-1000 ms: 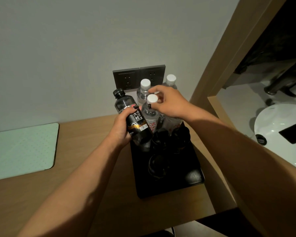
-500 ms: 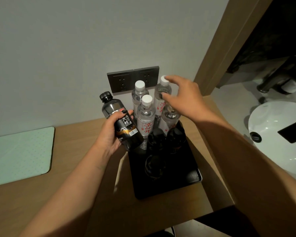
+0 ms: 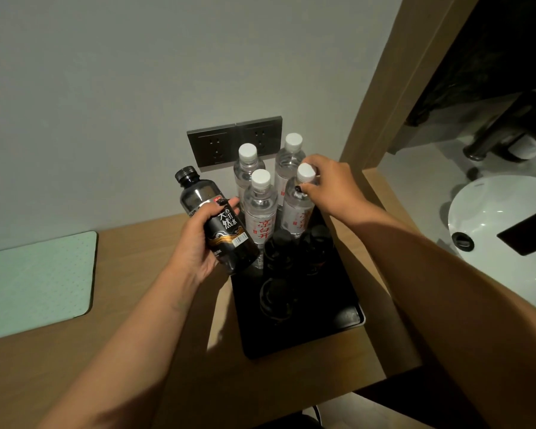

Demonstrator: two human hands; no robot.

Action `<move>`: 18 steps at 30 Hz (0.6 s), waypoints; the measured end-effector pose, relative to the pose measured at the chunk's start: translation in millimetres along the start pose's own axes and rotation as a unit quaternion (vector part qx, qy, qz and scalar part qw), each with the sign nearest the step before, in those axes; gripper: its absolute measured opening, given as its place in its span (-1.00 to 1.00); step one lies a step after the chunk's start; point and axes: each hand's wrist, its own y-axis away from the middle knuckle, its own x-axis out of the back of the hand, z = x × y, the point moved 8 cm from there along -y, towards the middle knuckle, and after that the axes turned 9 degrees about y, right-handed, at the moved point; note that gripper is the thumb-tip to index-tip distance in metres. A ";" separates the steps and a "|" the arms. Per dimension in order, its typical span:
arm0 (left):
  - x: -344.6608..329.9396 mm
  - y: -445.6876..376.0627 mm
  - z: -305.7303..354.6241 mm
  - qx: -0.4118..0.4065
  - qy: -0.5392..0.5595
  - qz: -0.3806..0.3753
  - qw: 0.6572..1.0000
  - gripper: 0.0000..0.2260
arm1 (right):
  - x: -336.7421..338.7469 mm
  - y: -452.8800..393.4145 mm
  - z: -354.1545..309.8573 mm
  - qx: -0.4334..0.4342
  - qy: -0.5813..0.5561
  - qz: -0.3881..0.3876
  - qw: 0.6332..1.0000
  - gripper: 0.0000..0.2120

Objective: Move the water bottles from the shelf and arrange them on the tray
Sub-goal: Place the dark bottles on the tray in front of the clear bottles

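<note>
- We saw four clear water bottles with white caps standing upright in a tight two-by-two cluster at the far end of the black tray [image 3: 347, 317], just in front of the wall sockets [image 3: 234, 144].
- The front-right clear bottle [image 3: 297, 205] was the one in hand: our right hand [image 3: 331, 187] had its fingertips curled round the neck just below the cap, pinching it while it stood on the tray.
- The front-left clear bottle [image 3: 260, 209] stood just beside it, touching or nearly so; the two behind were half hidden.
- Our left hand [image 3: 198, 243] gripped a dark bottle [image 3: 217, 224] with a black cap round its label, fingers wrapped, holding it tilted in the air over the tray's left edge.
- Nearer us on the tray sat three dark rounded things [image 3: 279, 274], too dim to name for sure, perhaps the tops of more dark bottles.
- We judged the step to be settling the clear bottle into its row, with the dark bottle waiting to be placed.
- The next move would call for letting go of the neck without rocking the neighbours, then bringing the dark bottle upright and down into a free spot on the tray.
- The tray lay on a wooden counter [image 3: 136, 351], with a pale green mat [image 3: 34, 283] well to the left and a white basin [image 3: 502, 230] off to the right.
</note>
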 end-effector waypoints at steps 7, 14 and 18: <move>19.2 0.3 0.9 -0.002 0.004 0.020 1.000 -0.77 | -3.0 -5.5 0.7 -0.023 0.001 0.004 1.000 -0.63; 28.7 7.3 1.4 0.003 -0.016 -0.002 1.000 -0.53 | 27.9 53.6 -30.0 0.018 0.133 0.076 0.988 -0.59; 32.9 11.2 -4.0 0.010 -0.008 0.012 1.000 -0.63 | -24.2 87.0 -51.0 0.144 0.161 -0.162 0.963 -0.60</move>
